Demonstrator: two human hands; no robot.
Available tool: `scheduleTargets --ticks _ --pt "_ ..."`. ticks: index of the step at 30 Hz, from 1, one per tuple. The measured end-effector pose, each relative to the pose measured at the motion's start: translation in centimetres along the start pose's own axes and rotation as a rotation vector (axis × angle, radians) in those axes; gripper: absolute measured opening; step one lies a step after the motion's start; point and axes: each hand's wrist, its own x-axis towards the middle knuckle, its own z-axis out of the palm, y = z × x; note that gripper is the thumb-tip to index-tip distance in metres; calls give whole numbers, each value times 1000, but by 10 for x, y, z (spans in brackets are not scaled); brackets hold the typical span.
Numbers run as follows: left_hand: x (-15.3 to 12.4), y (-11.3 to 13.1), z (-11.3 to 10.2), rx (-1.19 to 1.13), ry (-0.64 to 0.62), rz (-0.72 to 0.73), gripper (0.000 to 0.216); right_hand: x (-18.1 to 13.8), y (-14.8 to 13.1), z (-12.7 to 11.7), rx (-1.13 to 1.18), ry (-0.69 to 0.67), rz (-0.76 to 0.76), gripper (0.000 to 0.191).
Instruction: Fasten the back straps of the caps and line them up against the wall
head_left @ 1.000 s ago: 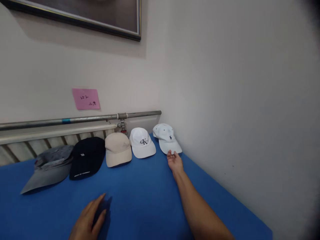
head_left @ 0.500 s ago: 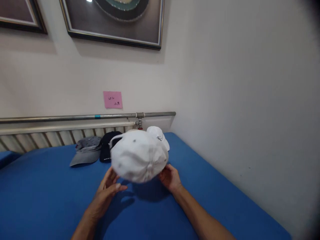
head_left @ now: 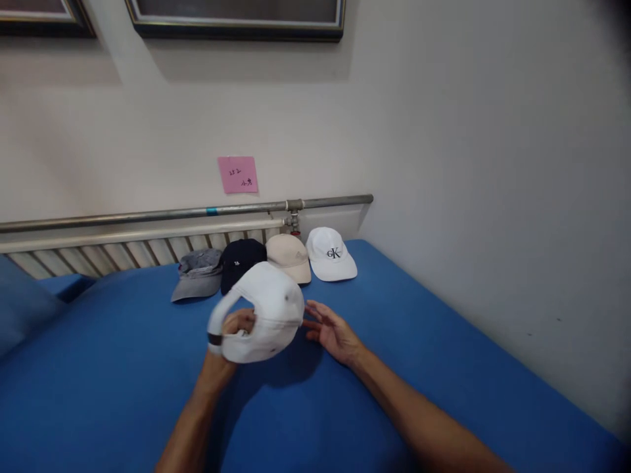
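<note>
A white baseball cap (head_left: 271,309) is held above the blue surface, tilted, with its back opening and strap turned to the left. My left hand (head_left: 217,369) grips it near the strap; its fingers show through the opening and are partly hidden by the cap. Close to the cap's right side, my right hand (head_left: 335,335) is open, fingers spread and pointing left. Behind them stand a grey cap (head_left: 198,272), a black cap (head_left: 241,257), a beige cap (head_left: 288,255) and a white cap with black letters (head_left: 329,255), side by side in a row.
The blue surface (head_left: 123,368) runs back to a radiator (head_left: 123,256) and a metal pipe (head_left: 172,215) along the wall. A pink note (head_left: 238,175) is stuck on the wall below a framed picture (head_left: 236,31). A bare wall bounds the right side.
The white cap has turned, bringing its back opening to the left. My left hand has taken hold near the strap, while my right hand has come off the cap. The view has tilted down.
</note>
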Motion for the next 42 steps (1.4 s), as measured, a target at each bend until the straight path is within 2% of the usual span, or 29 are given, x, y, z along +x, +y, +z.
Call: scheduleTargets --ticks 3,5,7,9,10,12,15,18,22,23,25,28,33,35,37,42 --pt "2 2 -2 -35 -54 118 22 -5 -1 3 -126 -34 -49 34" --pt "2 1 -2 -14 -86 183 18 -10 -2 5 -249 -8 -137 32" --pt "2 1 -2 19 -128 219 17 -20 -7 7 -407 34 -282 31" --pt "1 1 -2 46 -168 221 18 -35 -13 14 -611 32 -498 32" --pt "1 1 -1 56 -183 220 19 -43 -16 18 -729 -1 -638 32" --pt "0 1 0 73 -205 214 19 -58 -21 30 -1001 -161 -906 34" --pt "0 -1 2 103 -203 228 16 -69 -21 46 -1369 -387 -1115 34" --pt "-1 -1 1 153 -137 259 27 -69 -18 51 -1556 -444 -1129 19" --pt "-1 18 -8 151 -82 274 30 -65 -18 49 -1563 -362 -991 12" --pt "-1 26 -10 100 -111 283 27 -64 -19 48 -1522 -352 -958 11" --pt "-2 42 -14 -21 -263 303 26 -63 -19 47 -1417 -348 -889 9" --pt "-3 57 -15 -51 -463 266 27 -61 -18 46 -1289 -327 -772 7" --pt "-3 51 -10 -73 -517 83 27 -55 -14 42 -1219 -274 -626 9" --pt "-4 46 -9 -130 -493 -17 34 -53 -10 40 -1261 -249 -679 8" --pt "-5 44 -7 -191 -457 -105 40 -52 -7 39 -1339 -201 -812 9" --pt "-6 48 -2 -244 -431 -195 44 -52 1 41 -1512 -109 -1111 13"
